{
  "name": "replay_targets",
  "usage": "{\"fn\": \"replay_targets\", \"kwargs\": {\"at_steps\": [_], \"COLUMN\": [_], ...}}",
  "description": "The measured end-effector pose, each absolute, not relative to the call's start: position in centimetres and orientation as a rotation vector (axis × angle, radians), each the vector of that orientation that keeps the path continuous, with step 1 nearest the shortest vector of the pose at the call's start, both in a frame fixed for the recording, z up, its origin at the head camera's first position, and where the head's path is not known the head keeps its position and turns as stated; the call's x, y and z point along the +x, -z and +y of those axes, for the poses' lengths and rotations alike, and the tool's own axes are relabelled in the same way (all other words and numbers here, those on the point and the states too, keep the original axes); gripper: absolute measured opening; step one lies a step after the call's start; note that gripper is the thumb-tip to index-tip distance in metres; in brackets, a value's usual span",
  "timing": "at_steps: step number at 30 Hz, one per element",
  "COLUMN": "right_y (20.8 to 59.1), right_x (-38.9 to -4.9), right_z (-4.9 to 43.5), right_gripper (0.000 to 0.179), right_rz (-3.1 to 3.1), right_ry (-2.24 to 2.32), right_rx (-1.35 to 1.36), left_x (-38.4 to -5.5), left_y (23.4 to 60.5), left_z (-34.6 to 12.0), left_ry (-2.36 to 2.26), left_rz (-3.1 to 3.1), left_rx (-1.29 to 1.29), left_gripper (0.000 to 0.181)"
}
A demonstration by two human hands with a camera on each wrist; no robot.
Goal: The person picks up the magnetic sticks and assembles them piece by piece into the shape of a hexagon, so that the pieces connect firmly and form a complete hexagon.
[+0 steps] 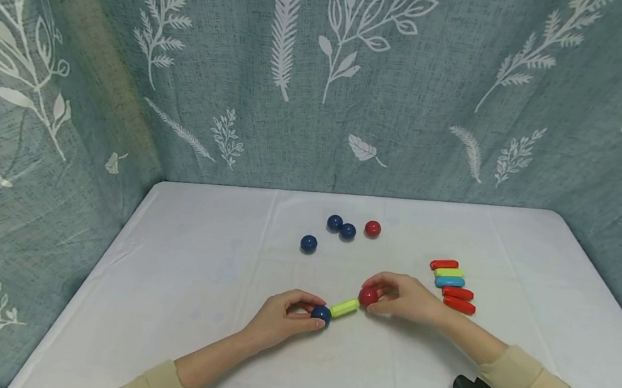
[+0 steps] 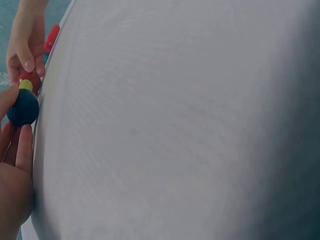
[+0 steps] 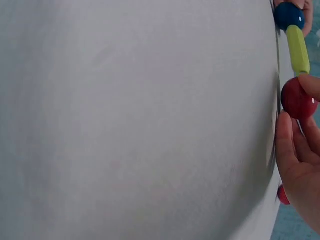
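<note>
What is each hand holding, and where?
The left hand pinches a blue ball by opposite sides; the right hand pinches a red ball likewise. The green rod between them isn't gripped.

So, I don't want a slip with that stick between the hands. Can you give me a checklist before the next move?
1. Left hand holds the held blue ball between thumb and fingers: ok.
2. Right hand holds the held red ball: ok.
3. Yellow-green stick lies between the two held balls, one end toward each: ok.
4. Stick ends fully seated in both balls: cannot tell; the depth is hidden.
5. Five spare sticks apart from the hands: ok, they lie in a row on the right.
6. Four spare balls apart from the hands: ok, they lie farther back.
</note>
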State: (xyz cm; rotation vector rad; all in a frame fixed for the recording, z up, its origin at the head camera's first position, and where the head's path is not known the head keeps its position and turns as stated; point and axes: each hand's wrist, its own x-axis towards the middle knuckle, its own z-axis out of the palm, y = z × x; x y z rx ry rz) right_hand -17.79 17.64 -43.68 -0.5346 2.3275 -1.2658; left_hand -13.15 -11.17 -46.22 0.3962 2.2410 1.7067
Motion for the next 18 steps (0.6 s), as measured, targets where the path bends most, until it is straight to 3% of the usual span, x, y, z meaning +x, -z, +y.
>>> {"fn": "replay_targets", "kwargs": {"at_steps": [18], "right_y": [43.85], "right_x": [-17.39], "right_z": [17.45], "right_gripper": [0.038], "right_rz": [2.29], "right_ry": [1.298], "right_rx": [-0.566], "left_x": [-13.22], "left_y": [45.64], "left_z": [-11.19], "left_ry": [-1.661], "left_rz": [2.284], "left_rx": [0.41], "left_gripper": [0.033]}}
